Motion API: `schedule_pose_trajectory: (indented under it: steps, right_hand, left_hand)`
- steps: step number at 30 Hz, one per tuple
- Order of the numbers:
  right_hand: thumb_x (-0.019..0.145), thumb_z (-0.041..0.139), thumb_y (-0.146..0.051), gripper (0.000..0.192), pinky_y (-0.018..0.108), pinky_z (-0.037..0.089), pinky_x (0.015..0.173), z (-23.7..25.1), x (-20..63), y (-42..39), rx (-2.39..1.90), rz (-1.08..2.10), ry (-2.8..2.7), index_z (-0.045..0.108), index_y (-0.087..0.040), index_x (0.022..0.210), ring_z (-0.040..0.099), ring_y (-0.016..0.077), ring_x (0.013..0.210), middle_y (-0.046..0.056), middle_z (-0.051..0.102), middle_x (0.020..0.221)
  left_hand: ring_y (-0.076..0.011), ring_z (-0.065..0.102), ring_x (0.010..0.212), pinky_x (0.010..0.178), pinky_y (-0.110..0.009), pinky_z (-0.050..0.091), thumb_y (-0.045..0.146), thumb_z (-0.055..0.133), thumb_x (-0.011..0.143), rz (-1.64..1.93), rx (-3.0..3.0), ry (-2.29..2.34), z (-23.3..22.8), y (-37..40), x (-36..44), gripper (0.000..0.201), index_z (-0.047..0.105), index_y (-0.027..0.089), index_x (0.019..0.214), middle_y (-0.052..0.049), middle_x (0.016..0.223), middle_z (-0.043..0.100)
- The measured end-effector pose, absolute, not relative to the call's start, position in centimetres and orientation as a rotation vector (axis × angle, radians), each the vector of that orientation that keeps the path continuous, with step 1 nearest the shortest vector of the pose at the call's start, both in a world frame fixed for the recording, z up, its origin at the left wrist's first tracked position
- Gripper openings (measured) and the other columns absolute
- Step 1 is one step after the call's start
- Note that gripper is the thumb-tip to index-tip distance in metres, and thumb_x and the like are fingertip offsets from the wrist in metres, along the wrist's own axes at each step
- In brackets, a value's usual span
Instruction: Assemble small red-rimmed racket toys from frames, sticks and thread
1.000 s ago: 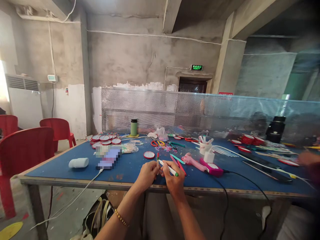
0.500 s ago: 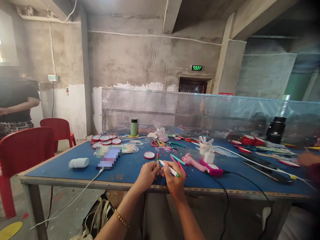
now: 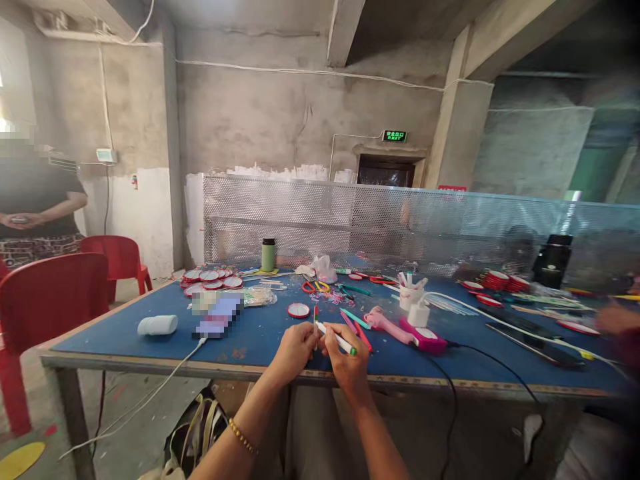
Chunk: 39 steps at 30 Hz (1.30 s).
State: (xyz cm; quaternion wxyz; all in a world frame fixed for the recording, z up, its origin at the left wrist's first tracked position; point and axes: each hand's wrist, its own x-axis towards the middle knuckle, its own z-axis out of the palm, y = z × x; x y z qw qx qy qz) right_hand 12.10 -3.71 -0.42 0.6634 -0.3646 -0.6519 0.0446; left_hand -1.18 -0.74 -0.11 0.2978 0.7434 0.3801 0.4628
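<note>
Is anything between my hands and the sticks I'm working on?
Nothing visible: the left hand pinches the upright stick and the right hand grips the white green-tipped stick directly.

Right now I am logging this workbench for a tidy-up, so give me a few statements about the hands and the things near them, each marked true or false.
1. The left hand holds a thin upright stick with a red and green tip. True.
2. The right hand holds a white pen with a green end. True.
3. The pink glue gun lies in the left hand. False: it lies on the blue table top, right of both hands.
4. The green cylindrical bottle lies on its side. False: it stands upright at the far edge.
</note>
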Motion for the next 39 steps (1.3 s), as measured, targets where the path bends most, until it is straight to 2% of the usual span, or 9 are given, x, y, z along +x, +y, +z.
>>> schedule_pose_trajectory:
  steps: [27, 39]
  right_hand:
    - [0.094, 0.054, -0.033, 0.021, 0.026, 0.052, 0.054, -0.73, 12.1, -3.35, -0.839, 0.12, -1.464, 0.069, -0.02, 0.087, 0.061, 0.0144, 0.051, 0.0, 0.066, 0.065]
    - [0.094, 0.056, -0.033, 0.02, 0.026, 0.05, 0.053, -0.94, 12.18, -3.08, -0.846, 0.123, -1.437, 0.069, -0.02, 0.087, 0.06, 0.0144, 0.051, 0.0, 0.066, 0.065]
  left_hand:
    - [-0.0111, 0.046, 0.049, 0.052, -0.022, 0.032, 0.039, 0.043, 0.09, 1.23, 1.992, 1.01, 0.08, -0.96, -1.24, 0.034, 0.054, 0.018, 0.065, 0.004, 0.052, 0.049]
    - [-0.0105, 0.048, 0.048, 0.051, -0.021, 0.034, 0.039, 0.044, 0.089, 1.229, 1.962, 0.963, 0.17, -1.17, -1.12, 0.033, 0.055, 0.018, 0.066, 0.001, 0.058, 0.06]
